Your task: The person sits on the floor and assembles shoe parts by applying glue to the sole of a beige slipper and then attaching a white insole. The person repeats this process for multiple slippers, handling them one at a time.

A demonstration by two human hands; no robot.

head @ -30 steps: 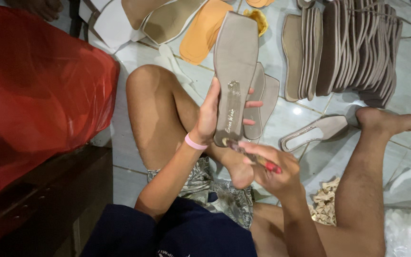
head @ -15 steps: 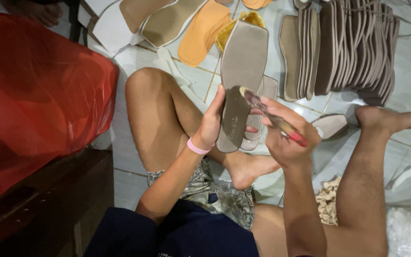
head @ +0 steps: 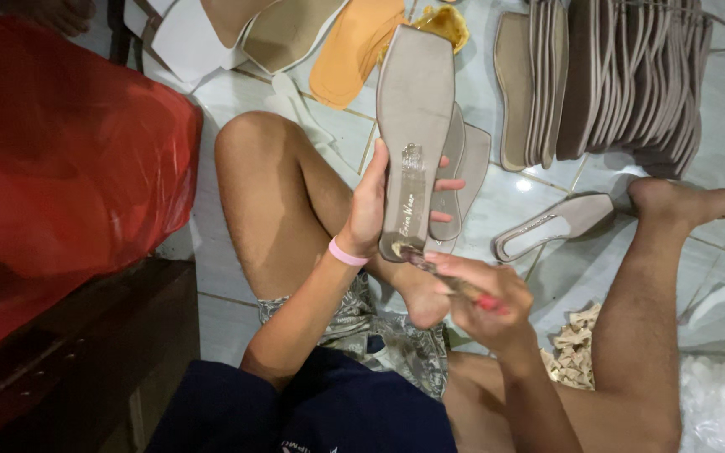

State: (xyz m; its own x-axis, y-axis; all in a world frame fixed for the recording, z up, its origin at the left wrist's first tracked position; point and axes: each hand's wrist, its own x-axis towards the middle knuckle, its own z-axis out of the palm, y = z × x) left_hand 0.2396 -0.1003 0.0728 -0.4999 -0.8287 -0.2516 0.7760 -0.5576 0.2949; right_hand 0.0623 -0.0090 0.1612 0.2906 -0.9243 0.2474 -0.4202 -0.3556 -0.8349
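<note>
My left hand (head: 377, 205) holds a grey square-toed shoe insole (head: 413, 126) upright by its heel end, toe pointing away from me. A glossy wet streak runs down the insole's lower half. My right hand (head: 484, 302) grips a small brush with a red handle (head: 472, 294), its tip touching the heel end of the insole. A pink band sits on my left wrist. Two more grey insoles (head: 463, 168) lie on the floor behind the held one.
I sit on a tiled floor with bare legs spread. A long row of stacked grey insoles (head: 614, 75) lies at the upper right. An orange insole (head: 354, 46), a yellow glue pot (head: 442, 21), a finished grey sandal (head: 551, 226) and a red plastic bag (head: 60, 159) surround me.
The insole has turned from lying flat and low to upright. My right hand dropped from the insole's middle to its heel end with the brush.
</note>
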